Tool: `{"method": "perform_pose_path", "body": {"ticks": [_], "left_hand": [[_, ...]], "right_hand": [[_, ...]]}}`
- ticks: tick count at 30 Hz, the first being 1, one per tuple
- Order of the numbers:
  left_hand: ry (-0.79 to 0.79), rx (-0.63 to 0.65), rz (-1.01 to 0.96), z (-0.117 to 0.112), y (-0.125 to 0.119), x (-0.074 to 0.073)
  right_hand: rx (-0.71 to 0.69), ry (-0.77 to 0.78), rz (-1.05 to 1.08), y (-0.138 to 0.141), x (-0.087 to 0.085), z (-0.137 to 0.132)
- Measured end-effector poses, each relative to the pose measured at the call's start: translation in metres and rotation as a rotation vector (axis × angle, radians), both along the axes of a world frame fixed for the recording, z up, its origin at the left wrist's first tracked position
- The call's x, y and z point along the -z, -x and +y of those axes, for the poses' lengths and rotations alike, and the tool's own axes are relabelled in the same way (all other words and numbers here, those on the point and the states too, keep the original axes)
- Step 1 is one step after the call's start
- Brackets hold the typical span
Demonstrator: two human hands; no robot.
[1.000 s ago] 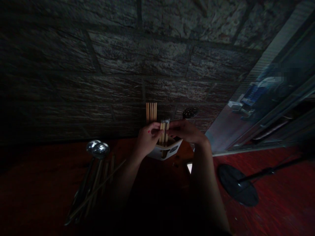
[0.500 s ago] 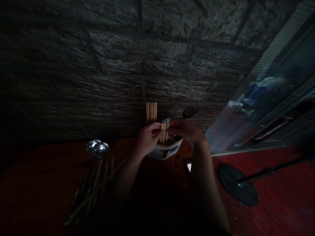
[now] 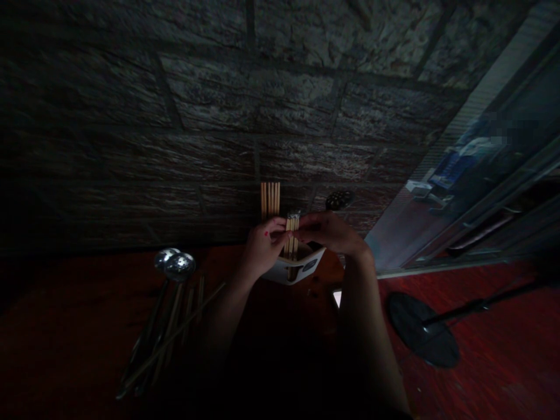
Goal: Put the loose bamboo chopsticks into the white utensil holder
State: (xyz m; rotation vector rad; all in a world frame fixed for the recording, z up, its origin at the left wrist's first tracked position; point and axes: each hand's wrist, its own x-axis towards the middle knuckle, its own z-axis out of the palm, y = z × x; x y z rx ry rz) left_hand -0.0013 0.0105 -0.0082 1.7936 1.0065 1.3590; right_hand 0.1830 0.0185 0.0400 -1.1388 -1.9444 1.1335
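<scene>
Both hands meet over a white holder [image 3: 311, 265] against the stone wall. Between them stands a bundle of light wooden chopsticks [image 3: 291, 249] with silvery upper ends, their lower parts inside the holder. My left hand [image 3: 261, 248] closes its fingers on the bundle's left side. From the right, my right hand [image 3: 327, 232] pinches the same bundle near its top. Behind my left hand several more wooden chopsticks [image 3: 270, 199] stand upright. A dark perforated spoon head [image 3: 339, 199] rises behind my right hand; its handle is hidden.
On the dark reddish table [image 3: 79, 303], two shiny metal ladles [image 3: 180, 266] and several loose chopsticks [image 3: 188, 318] lie at left. A lit phone-like object [image 3: 336, 298] is beside my right forearm. A round black stand base [image 3: 422, 329] rests on the red floor at right.
The right fingers have shifted slightly on the chopstick bundle, whose tops sit a little closer together and further left. Otherwise the scene is nearly the same.
</scene>
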Motion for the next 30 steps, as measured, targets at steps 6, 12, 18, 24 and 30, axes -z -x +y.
{"method": "perform_pose_path", "body": {"ticks": [6, 12, 18, 24, 30], "left_hand": [[-0.010, -0.011, -0.003, -0.0011, 0.0001, -0.0025], [-0.019, -0.028, 0.001, 0.0001, 0.0001, 0.0004], [-0.044, -0.037, 0.012, 0.0025, 0.0000, 0.0033], [-0.010, -0.017, 0.030, 0.0027, 0.0003, 0.0043], [0.004, -0.038, 0.065, 0.0013, 0.0000, 0.0026]], "right_hand": [[0.007, 0.036, 0.082, 0.0016, 0.0030, 0.0018], [0.004, 0.058, 0.086, 0.0028, 0.0031, 0.0020], [-0.005, 0.029, 0.057, 0.0040, 0.0051, 0.0034], [-0.032, -0.027, -0.006, 0.0042, 0.0043, 0.0033], [-0.042, -0.035, -0.032, 0.0022, 0.0080, 0.0063]]}}
